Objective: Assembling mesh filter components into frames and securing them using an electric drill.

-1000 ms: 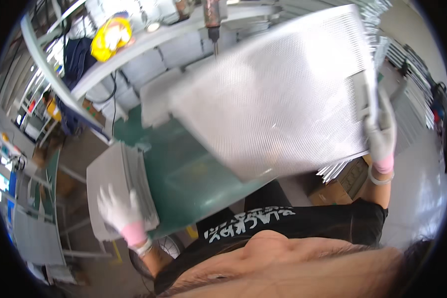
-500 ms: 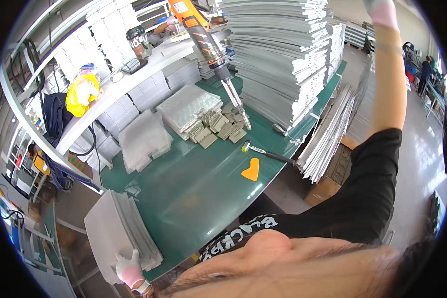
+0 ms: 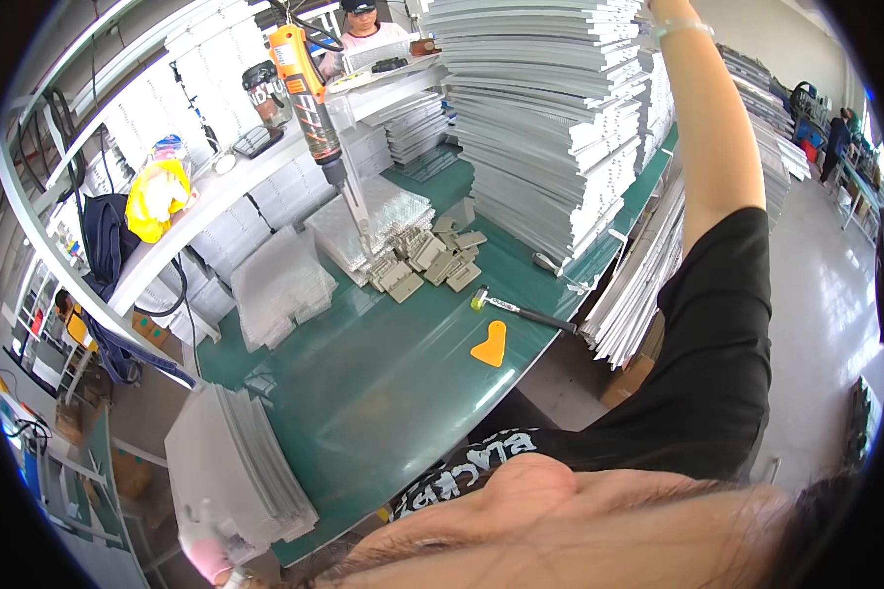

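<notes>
My left hand (image 3: pixel 204 550), in a white and pink glove, is at the near left corner of a stack of thin grey-white sheets (image 3: pixel 231 461) on the bench's left end. Its fingers are smeared by motion, so their grip is unclear. My right forearm (image 3: pixel 712 118) reaches up past a tall stack of sheets (image 3: pixel 540 108); that hand is out of view beyond the top edge. An orange and black power screwdriver (image 3: pixel 307 93) hangs by a cord, its long tip above several grey-beige flat plates (image 3: pixel 424 257).
On the green bench (image 3: pixel 363 383) lie a small hammer (image 3: pixel 521 312), a yellow scraper (image 3: pixel 489 344) and bubble-wrap-like packs (image 3: pixel 280 285). A white shelf (image 3: pixel 206 201) behind holds a yellow bag (image 3: pixel 159 196) and a dark cup (image 3: pixel 265 93). Another person (image 3: pixel 368 34) is across the bench.
My left hand has slid left and down to the stack's corner. My right arm has swung left, its hand leaving view. The screwdriver hangs farther left. A person across the bench has become visible.
</notes>
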`<state>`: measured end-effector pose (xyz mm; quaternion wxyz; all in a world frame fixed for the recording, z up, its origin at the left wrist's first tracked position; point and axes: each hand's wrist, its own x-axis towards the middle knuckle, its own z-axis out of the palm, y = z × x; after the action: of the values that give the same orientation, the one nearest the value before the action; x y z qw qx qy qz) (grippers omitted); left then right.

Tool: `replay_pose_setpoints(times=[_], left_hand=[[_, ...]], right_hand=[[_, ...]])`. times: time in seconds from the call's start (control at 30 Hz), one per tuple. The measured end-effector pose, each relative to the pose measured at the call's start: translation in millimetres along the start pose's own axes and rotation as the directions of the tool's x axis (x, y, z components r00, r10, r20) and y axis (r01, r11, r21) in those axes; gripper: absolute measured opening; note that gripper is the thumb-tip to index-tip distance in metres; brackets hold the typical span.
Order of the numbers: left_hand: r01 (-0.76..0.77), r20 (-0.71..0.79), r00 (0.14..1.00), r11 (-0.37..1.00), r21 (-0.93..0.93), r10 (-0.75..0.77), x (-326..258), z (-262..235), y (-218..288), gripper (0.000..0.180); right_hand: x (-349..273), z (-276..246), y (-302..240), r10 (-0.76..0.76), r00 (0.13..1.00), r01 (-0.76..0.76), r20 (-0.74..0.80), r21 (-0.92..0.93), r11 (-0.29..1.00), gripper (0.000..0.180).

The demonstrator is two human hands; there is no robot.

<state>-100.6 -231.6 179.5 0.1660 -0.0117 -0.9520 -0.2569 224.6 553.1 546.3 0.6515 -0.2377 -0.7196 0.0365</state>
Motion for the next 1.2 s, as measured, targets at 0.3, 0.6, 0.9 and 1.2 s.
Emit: replay_pose_setpoints(times=[0.3, 0.6, 0.9, 1.2], left_hand=[[0.004, 0.168, 0.977, 0.774, -0.633, 0.133, -55.7, -84.1, 89.6, 0.051], [-0.506, 0.135, 0.863, 0.832, 0.229, 0.487, -97.1, 75.6, 164.1, 0.065], [-0.528, 0.446, 0.644, 0.783, -0.33, 0.622, -112.7, 143.7, 158.2, 0.057], [-0.508, 0.549, 0.584, 0.797, -0.328, 0.598, -101.6, 236.9, 143.3, 0.065]], right_hand=[[-233.2, 48.1, -49.3, -0.397, 0.916, 0.384, 0.054, 0.167, 0.908, 0.025], [-531.7, 134.7, -105.3, -0.178, 0.521, -0.507, 0.835, 0.47, 0.723, 0.03], [-588.9, 217.5, -126.9, -0.322, 0.372, -0.359, 0.871, 0.455, 0.815, 0.047], [-601.9, 211.9, -134.9, -0.476, 0.094, 0.117, 0.875, 0.465, 0.878, 0.054]])
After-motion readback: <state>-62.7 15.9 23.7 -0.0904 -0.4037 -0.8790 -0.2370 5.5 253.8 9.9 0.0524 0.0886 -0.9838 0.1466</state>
